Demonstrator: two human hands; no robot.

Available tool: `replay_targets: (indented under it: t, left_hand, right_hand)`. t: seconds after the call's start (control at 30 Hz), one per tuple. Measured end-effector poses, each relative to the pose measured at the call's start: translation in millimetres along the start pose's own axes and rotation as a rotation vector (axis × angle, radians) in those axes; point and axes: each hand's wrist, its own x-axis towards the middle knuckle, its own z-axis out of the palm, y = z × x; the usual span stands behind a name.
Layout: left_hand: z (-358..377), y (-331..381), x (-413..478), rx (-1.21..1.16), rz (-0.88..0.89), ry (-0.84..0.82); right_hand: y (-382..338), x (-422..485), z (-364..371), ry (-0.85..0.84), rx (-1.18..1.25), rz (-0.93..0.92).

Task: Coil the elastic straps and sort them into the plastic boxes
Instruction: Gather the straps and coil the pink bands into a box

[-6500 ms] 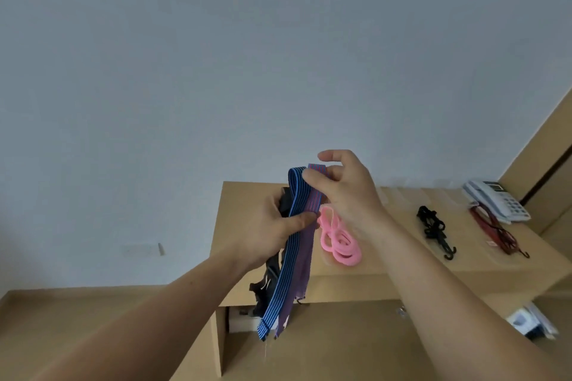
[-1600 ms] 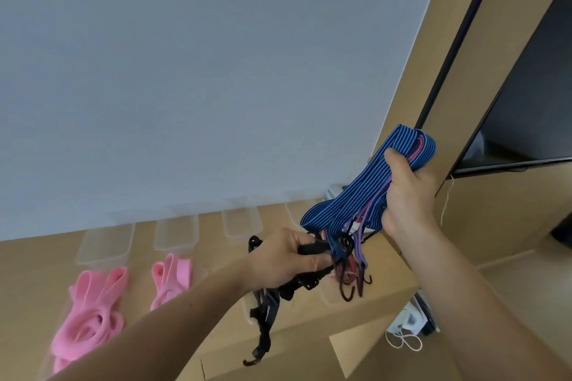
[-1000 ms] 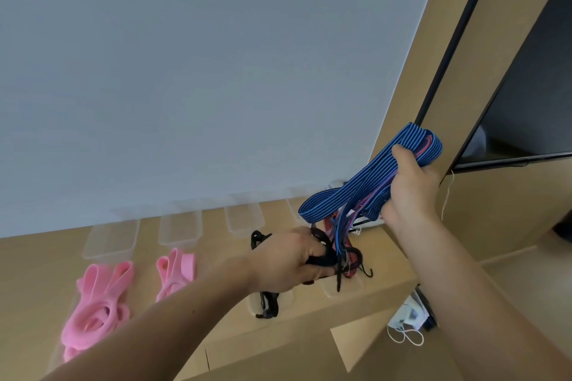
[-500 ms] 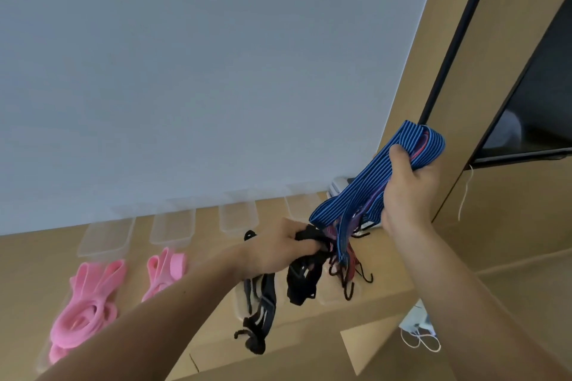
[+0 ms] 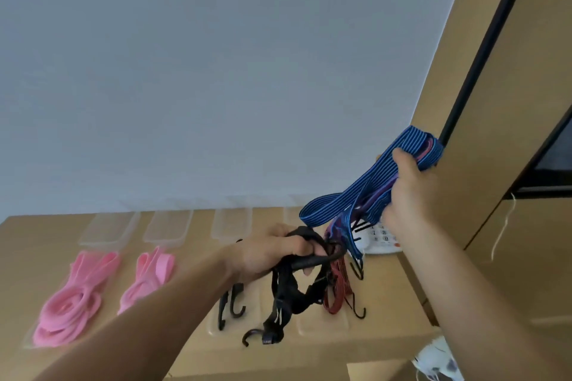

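My right hand [image 5: 408,192] grips a folded bundle of blue striped elastic straps [image 5: 365,189], held up at the right above the wooden table [image 5: 43,238]. Lower down, my left hand [image 5: 272,252] grips a tangle of black straps with hooks [image 5: 288,297] that dangles over the table's front. A dark red cord with hooks [image 5: 339,288] lies under the bundle. Two coils of pink straps [image 5: 71,297] [image 5: 148,275] lie at the left. Several clear plastic boxes [image 5: 167,227] stand in a row at the back.
A white desk telephone [image 5: 377,240] sits at the table's right end, partly behind the blue straps. A wooden cabinet with a dark panel [image 5: 495,102] rises at the right. A black hook [image 5: 230,306] lies in a clear lid near the front edge.
My left hand has lifted the black straps a little and pulled them left of the blue bundle. The right hand holds the blue straps at about the same height.
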Motion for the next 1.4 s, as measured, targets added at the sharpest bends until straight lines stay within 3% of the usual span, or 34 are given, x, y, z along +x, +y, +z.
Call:
replay_targets:
  t: [0.17, 0.3, 0.43, 0.57, 0.63, 0.77, 1.17, 1.23, 1.4]
  left_hand:
    - [8.3, 7.2, -0.4, -0.075, 0.015, -0.067]
    - [2.6, 12.1, -11.4, -0.126, 0.105, 0.0]
    - [-10.6, 15.2, -20.8, -0.246, 0.148, 0.184]
    - [-18.0, 22.2, -13.7, -0.199, 0.193, 0.508]
    - [-19.0, 22.6, -6.0, -0.137, 0.156, 0.614]
    - [-17.5, 5.2, 14.5, -0.016, -0.002, 0.635]
    - [-18.3, -55.3, 74.6, -0.151, -0.192, 0.756]
    - [-19.3, -61.7, 82.4, -0.157, -0.215, 0.77]
    - [-21.0, -71.8, 99.2, -0.155, -0.26, 0.781]
  right_hand:
    - [12.2, -0.7, 9.2, -0.12, -0.04, -0.07]
    - [4.5, 6.3, 7.9, -0.165, -0.065, -0.078]
    - [-7.8, 22.1, 1.5, -0.331, -0.329, 0.012]
    - [7.2, 28.7, -3.6, -0.497, -0.587, 0.141]
    - [27.3, 30.0, -6.0, -0.51, -0.691, 0.21]
    - [76.4, 37.8, -13.4, -0.521, -0.823, 0.377]
    - [194.6, 100.7, -52.8, -0.526, -1.057, 0.774]
    - [213.3, 106.8, -60.7, -0.49, -1.022, 0.758]
    - [243.0, 104.0, -71.1, -0.458, -1.054, 0.492]
